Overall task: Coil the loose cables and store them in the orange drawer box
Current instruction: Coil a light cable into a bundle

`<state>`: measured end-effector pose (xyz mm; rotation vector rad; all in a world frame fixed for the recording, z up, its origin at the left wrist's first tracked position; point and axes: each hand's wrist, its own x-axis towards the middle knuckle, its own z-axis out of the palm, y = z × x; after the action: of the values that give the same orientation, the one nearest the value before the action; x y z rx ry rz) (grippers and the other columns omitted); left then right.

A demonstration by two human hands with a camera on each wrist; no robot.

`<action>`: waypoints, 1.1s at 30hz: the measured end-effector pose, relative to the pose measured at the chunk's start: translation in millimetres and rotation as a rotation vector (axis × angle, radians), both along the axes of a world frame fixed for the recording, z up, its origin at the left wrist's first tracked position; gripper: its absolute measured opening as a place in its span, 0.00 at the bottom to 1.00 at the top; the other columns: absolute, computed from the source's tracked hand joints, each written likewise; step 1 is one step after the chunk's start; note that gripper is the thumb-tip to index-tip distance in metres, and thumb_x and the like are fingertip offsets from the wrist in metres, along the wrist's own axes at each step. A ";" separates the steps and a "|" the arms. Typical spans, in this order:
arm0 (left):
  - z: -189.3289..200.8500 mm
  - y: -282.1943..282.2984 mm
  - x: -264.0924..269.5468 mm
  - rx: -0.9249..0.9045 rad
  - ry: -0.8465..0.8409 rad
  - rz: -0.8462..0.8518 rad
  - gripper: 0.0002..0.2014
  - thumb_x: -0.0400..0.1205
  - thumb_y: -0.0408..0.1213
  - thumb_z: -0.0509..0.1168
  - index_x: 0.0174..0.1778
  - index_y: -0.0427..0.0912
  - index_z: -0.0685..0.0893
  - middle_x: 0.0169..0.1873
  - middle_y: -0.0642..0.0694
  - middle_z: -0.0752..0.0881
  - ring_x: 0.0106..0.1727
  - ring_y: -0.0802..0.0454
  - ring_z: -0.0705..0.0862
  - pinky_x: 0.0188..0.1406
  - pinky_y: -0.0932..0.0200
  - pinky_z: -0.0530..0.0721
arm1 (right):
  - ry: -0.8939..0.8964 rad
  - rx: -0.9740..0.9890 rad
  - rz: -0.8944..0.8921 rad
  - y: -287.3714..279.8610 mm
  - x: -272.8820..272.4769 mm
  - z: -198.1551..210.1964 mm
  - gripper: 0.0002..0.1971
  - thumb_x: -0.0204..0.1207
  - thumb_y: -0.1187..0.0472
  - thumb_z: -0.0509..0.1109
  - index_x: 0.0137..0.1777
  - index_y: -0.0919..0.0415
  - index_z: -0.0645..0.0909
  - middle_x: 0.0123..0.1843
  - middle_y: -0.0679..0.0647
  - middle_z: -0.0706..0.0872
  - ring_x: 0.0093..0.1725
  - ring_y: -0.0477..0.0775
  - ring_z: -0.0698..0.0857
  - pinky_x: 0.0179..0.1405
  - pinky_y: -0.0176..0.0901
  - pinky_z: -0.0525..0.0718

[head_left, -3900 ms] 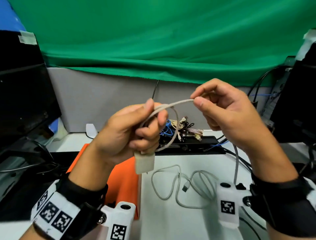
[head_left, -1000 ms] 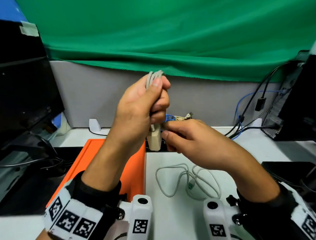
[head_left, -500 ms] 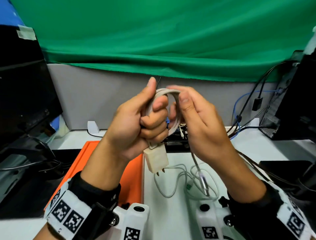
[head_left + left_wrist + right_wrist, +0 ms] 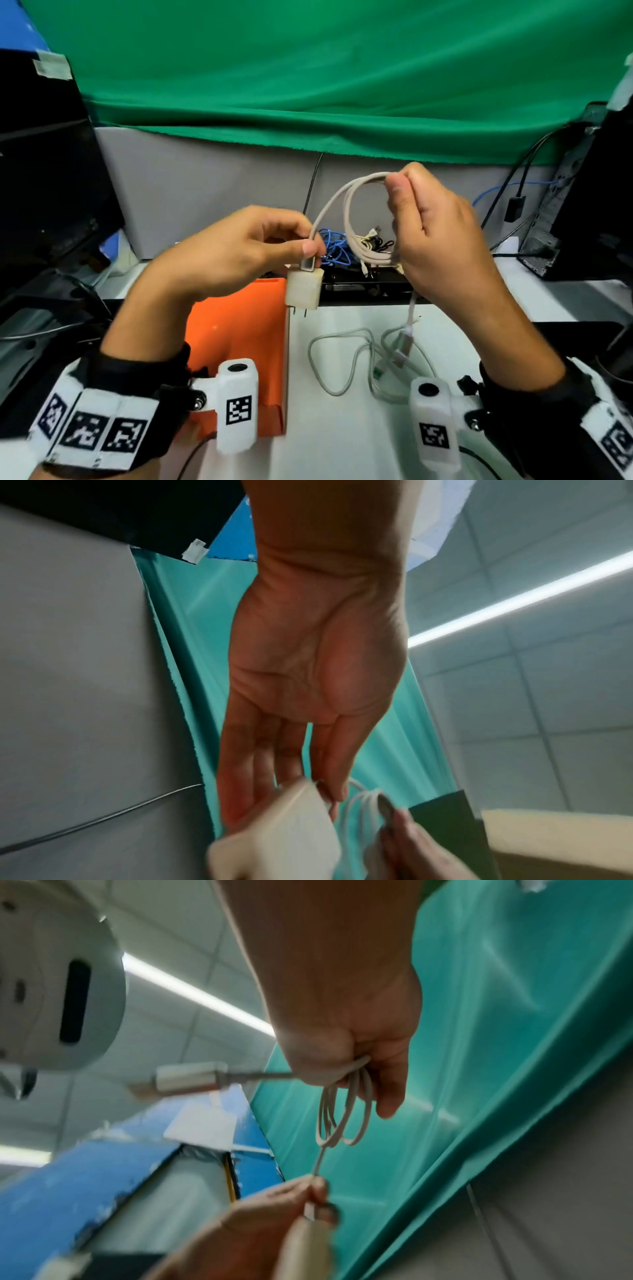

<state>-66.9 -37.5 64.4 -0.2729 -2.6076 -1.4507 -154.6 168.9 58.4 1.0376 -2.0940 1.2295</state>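
Note:
A beige charger cable [image 4: 356, 219] is wound into several loops in the air above the desk. My right hand [image 4: 397, 186] grips the loops [image 4: 342, 1115] at their top and right side. The cable's free connector [image 4: 406, 346] dangles below that hand [image 4: 188, 1080]. My left hand [image 4: 308, 253] pinches the cable's plug where it enters the white charger block [image 4: 304, 287], which hangs below my fingers [image 4: 284, 831]. The orange drawer box [image 4: 239, 335] lies on the desk under my left wrist. A second grey cable [image 4: 342, 359] lies loose on the white desk.
A black tray with a tangle of blue and beige wires [image 4: 342, 246] sits behind the hands. Black equipment stands at the left [image 4: 51, 188] and a computer case at the right [image 4: 589, 205]. Black cables run down the grey partition [image 4: 205, 192].
The coil has passed from my left fist to my right hand, which moved up and right. My left hand slid down and now pinches the plug at the charger block.

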 end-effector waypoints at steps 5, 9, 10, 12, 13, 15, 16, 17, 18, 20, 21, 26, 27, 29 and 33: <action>6.7 4.5 -0.3 0.392 0.161 0.076 0.06 0.77 0.38 0.71 0.43 0.40 0.88 0.35 0.47 0.90 0.33 0.56 0.87 0.30 0.63 0.86 | 0.136 0.112 -0.119 -6.4 -3.9 -8.8 0.15 0.91 0.53 0.55 0.42 0.55 0.66 0.37 0.46 0.69 0.35 0.48 0.67 0.34 0.44 0.58; 3.9 26.0 -11.6 0.522 0.394 0.168 0.03 0.77 0.37 0.73 0.42 0.42 0.87 0.34 0.48 0.90 0.34 0.55 0.87 0.36 0.60 0.88 | -0.039 0.079 -0.023 -17.3 1.7 -13.4 0.17 0.91 0.53 0.55 0.41 0.58 0.72 0.39 0.49 0.74 0.36 0.47 0.73 0.34 0.43 0.65; 3.5 29.7 -12.8 0.473 0.461 0.204 0.02 0.78 0.36 0.72 0.42 0.42 0.87 0.33 0.49 0.89 0.35 0.56 0.86 0.37 0.60 0.86 | -0.107 0.056 0.003 -18.2 2.5 -12.3 0.17 0.91 0.52 0.55 0.42 0.59 0.74 0.40 0.51 0.76 0.37 0.46 0.75 0.35 0.42 0.68; 2.3 32.7 -13.9 0.314 0.581 0.267 0.02 0.81 0.34 0.72 0.44 0.44 0.87 0.34 0.51 0.89 0.36 0.56 0.84 0.38 0.61 0.82 | -0.218 0.002 0.056 -16.7 0.9 -10.2 0.19 0.91 0.48 0.54 0.44 0.59 0.76 0.43 0.57 0.80 0.40 0.52 0.79 0.41 0.48 0.78; 1.1 32.4 -14.0 0.240 0.617 0.292 0.02 0.82 0.35 0.73 0.44 0.45 0.87 0.36 0.49 0.89 0.37 0.52 0.84 0.39 0.58 0.83 | -0.252 -0.027 0.083 -15.8 0.3 -9.2 0.20 0.90 0.46 0.53 0.44 0.57 0.75 0.44 0.60 0.81 0.42 0.57 0.82 0.45 0.55 0.82; -0.4 33.2 -12.7 0.109 0.670 0.342 0.02 0.83 0.37 0.73 0.45 0.44 0.87 0.39 0.45 0.89 0.41 0.44 0.86 0.45 0.46 0.85 | -0.280 -0.061 0.111 -14.9 1.4 -6.7 0.20 0.88 0.42 0.52 0.43 0.54 0.74 0.45 0.61 0.81 0.44 0.64 0.84 0.48 0.66 0.85; -0.5 35.0 -11.7 0.039 0.701 0.368 0.04 0.83 0.38 0.73 0.45 0.43 0.87 0.40 0.45 0.89 0.42 0.45 0.87 0.46 0.44 0.85 | -0.275 -0.056 0.106 -14.6 2.5 -6.2 0.20 0.88 0.42 0.52 0.43 0.53 0.74 0.46 0.60 0.80 0.45 0.63 0.84 0.48 0.65 0.85; -0.8 37.3 -11.6 -0.034 0.735 0.392 0.06 0.82 0.39 0.73 0.44 0.41 0.86 0.40 0.46 0.88 0.43 0.47 0.86 0.47 0.44 0.85 | -0.259 -0.042 0.096 -13.8 3.0 -6.3 0.20 0.90 0.44 0.52 0.43 0.54 0.74 0.47 0.57 0.79 0.45 0.59 0.83 0.48 0.59 0.85; -1.3 39.4 -11.5 -0.105 0.772 0.407 0.08 0.82 0.40 0.74 0.42 0.39 0.84 0.40 0.48 0.86 0.43 0.49 0.86 0.47 0.45 0.85 | -0.232 -0.025 0.088 -13.1 3.0 -6.6 0.19 0.91 0.47 0.52 0.44 0.57 0.74 0.47 0.55 0.77 0.45 0.54 0.81 0.47 0.51 0.82; -4.0 43.6 -12.6 -0.232 0.840 0.421 0.12 0.81 0.41 0.75 0.40 0.37 0.82 0.40 0.48 0.83 0.44 0.47 0.83 0.46 0.44 0.83 | -0.176 0.005 0.088 -10.5 4.4 -5.5 0.18 0.91 0.51 0.52 0.43 0.57 0.74 0.49 0.51 0.74 0.45 0.47 0.78 0.42 0.33 0.73; -6.6 44.7 -14.4 -0.268 0.863 0.425 0.13 0.80 0.42 0.75 0.41 0.37 0.81 0.41 0.47 0.81 0.45 0.46 0.82 0.46 0.44 0.83 | -0.162 0.015 0.091 -9.5 5.0 -4.5 0.17 0.92 0.51 0.53 0.41 0.53 0.74 0.50 0.50 0.74 0.47 0.47 0.77 0.43 0.29 0.71; -18.3 51.3 -26.3 -0.088 0.714 0.384 0.20 0.79 0.33 0.74 0.63 0.38 0.75 0.62 0.44 0.79 0.61 0.52 0.81 0.61 0.52 0.83 | -0.178 -0.042 0.230 -6.8 5.7 -2.0 0.17 0.91 0.49 0.52 0.38 0.42 0.71 0.48 0.39 0.74 0.55 0.51 0.74 0.54 0.40 0.70; -19.4 52.5 -28.0 0.003 0.627 0.318 0.20 0.79 0.29 0.71 0.65 0.40 0.74 0.62 0.46 0.81 0.61 0.52 0.83 0.60 0.50 0.84 | -0.181 -0.046 0.269 -7.1 6.6 -2.0 0.16 0.90 0.48 0.52 0.39 0.42 0.72 0.48 0.39 0.74 0.55 0.51 0.75 0.54 0.42 0.71; -21.4 51.2 -30.8 0.154 0.430 0.166 0.17 0.78 0.25 0.63 0.63 0.40 0.76 0.53 0.46 0.88 0.53 0.50 0.90 0.50 0.49 0.87 | -0.178 -0.021 0.285 -6.5 3.3 -2.1 0.16 0.88 0.47 0.53 0.39 0.42 0.73 0.48 0.40 0.74 0.53 0.51 0.76 0.54 0.43 0.72; -18.4 37.1 -25.3 -0.103 0.162 0.118 0.19 0.80 0.60 0.62 0.44 0.45 0.83 0.26 0.48 0.83 0.26 0.49 0.82 0.31 0.49 0.79 | -0.170 0.048 0.183 5.3 -11.1 0.8 0.18 0.92 0.51 0.54 0.38 0.47 0.74 0.46 0.44 0.75 0.45 0.41 0.74 0.48 0.37 0.68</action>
<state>-92.2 -0.4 46.1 -0.2333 -2.5249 -1.2057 -165.7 174.2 59.2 1.2061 -2.2046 1.4053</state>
